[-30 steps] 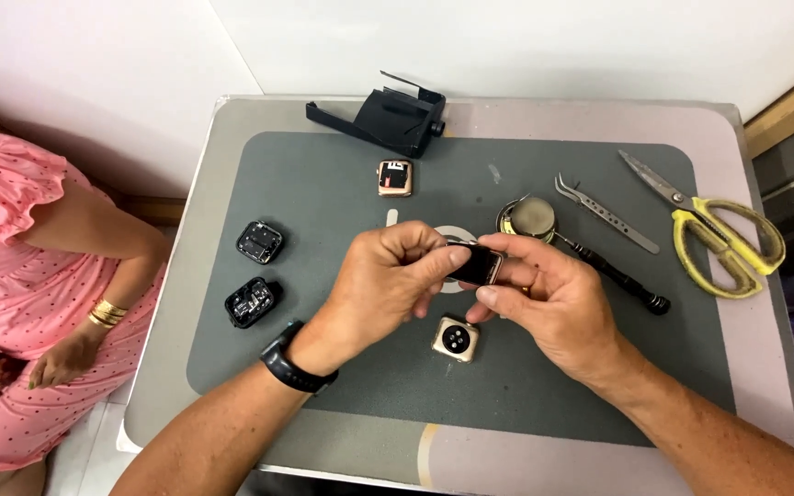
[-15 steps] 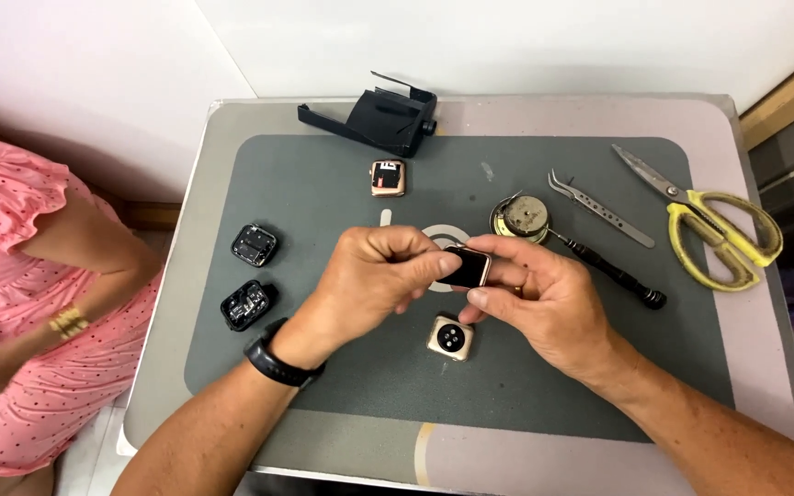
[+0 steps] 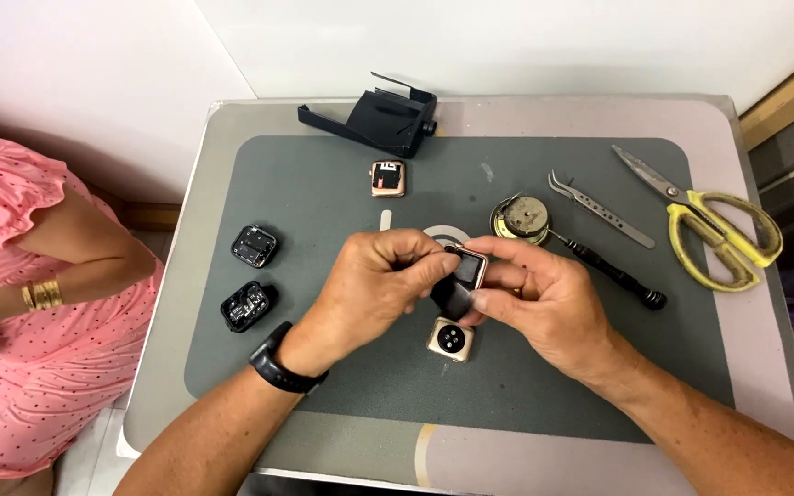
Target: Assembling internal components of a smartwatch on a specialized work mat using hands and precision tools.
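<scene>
Hands [image 3: 379, 280] [image 3: 544, 298] clamped together on the watch case [image 3: 463, 276], you now tilt it higher above the mat [image 3: 323, 386], its black screen lifting away.

Five small watch bodies [image 3: 464, 272], one scissors [image 3: 709, 225], one tweezers [image 3: 599, 208], one screwdriver [image 3: 613, 273], one black stand [image 3: 374, 119].

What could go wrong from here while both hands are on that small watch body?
The watch body is pinched only by fingertips of the left hand and right hand, so it might slip onto the gold case directly below. The scissors and tweezers lie near the right forearm; a sweep could knock them.
</scene>
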